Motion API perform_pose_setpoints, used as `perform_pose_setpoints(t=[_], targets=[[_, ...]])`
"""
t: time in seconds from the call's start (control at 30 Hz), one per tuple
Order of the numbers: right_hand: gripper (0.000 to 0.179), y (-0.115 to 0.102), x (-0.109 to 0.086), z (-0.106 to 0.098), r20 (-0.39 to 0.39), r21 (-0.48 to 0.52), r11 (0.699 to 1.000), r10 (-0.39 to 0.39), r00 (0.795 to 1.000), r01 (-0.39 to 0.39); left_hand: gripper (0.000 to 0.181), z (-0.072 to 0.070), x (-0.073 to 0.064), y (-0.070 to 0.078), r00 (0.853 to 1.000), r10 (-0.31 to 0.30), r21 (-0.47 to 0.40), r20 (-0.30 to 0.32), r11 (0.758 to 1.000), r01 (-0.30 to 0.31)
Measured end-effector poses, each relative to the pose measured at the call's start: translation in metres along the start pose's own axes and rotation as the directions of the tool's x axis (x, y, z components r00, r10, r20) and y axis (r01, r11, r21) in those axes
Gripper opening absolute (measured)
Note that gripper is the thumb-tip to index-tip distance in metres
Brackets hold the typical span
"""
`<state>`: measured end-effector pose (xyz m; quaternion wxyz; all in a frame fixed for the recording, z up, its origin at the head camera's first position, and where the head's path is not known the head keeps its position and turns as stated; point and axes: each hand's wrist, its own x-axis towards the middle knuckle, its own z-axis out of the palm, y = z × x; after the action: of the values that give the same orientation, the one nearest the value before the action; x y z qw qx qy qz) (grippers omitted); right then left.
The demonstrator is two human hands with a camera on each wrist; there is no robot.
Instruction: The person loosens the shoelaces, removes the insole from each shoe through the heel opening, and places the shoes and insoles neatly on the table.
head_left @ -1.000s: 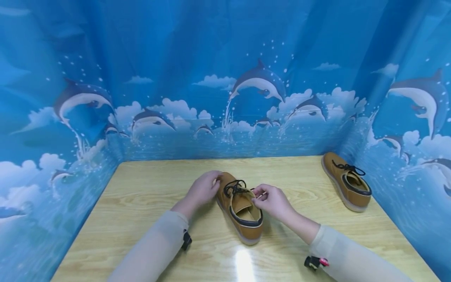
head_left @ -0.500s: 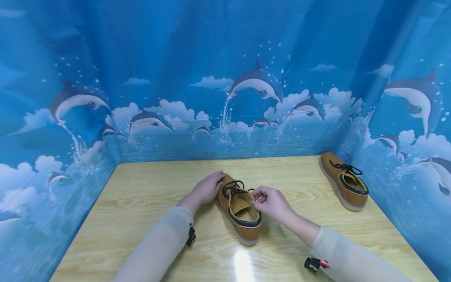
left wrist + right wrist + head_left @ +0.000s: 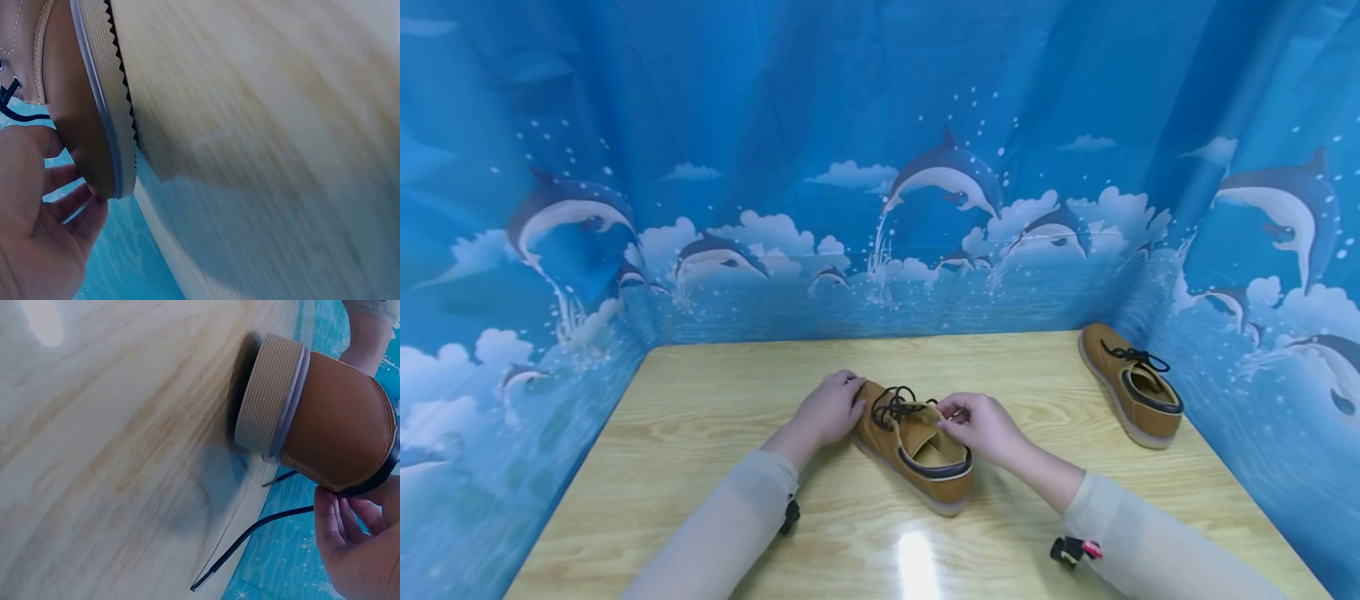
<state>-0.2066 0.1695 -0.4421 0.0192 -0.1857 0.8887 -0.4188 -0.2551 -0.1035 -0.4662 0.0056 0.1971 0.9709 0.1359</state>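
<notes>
A brown leather shoe (image 3: 880,433) with dark laces stands on the wooden table, toe pointing away and to the left. My left hand (image 3: 827,412) grips its toe; in the left wrist view the thumb of that hand (image 3: 37,206) lies on the near side and the fingers curl round the tip. At the shoe's right side, my right hand (image 3: 981,425) pinches with thumb and forefinger by the eyelet edge. In the right wrist view a dark shoelace (image 3: 250,531) runs out from the fingertips of that hand (image 3: 359,544), its end hanging free; the exact pinch is partly hidden.
A matching brown shoe (image 3: 1138,392), its lace tied in a bow, stands at the table's back right corner. A blue curtain (image 3: 805,275) printed with dolphins borders the wooden table (image 3: 715,417) at the back and sides.
The shoe has turned on the table: its toe has swung left and its heel right. My left hand has moved left with the toe, while the right hand stays almost in place.
</notes>
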Motion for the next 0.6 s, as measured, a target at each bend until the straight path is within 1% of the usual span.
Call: perform_pose_setpoints(t=[0.17,0.23,0.37,0.47,0.6], targets=[[0.015,0.003,0.005,-0.003,0.008,-0.05,0.998,-0.037,0.999,0.037,0.051,-0.001,-0.017,0.002,0.999,-0.031,0.073,-0.012,0.997,0.032],[0.014,0.004,0.008,-0.005,0.012,-0.068,0.997,-0.042,0.999,0.043,0.052,-0.001,-0.026,0.005,0.998,-0.049,0.101,-0.026,0.994,0.051],[0.014,0.008,0.015,-0.008,0.031,-0.084,0.996,-0.037,0.999,0.039,0.054,0.0,-0.043,0.013,0.994,-0.077,0.148,-0.074,0.985,0.088],[0.014,0.01,0.019,-0.01,0.052,-0.075,0.996,-0.044,0.998,0.047,0.053,0.002,-0.055,0.02,0.989,-0.1,0.152,-0.113,0.982,0.116],[0.015,0.009,0.026,-0.011,0.086,-0.052,0.998,-0.037,0.996,0.042,0.052,0.002,-0.067,0.027,0.979,-0.136,0.125,-0.149,0.98,0.155]])
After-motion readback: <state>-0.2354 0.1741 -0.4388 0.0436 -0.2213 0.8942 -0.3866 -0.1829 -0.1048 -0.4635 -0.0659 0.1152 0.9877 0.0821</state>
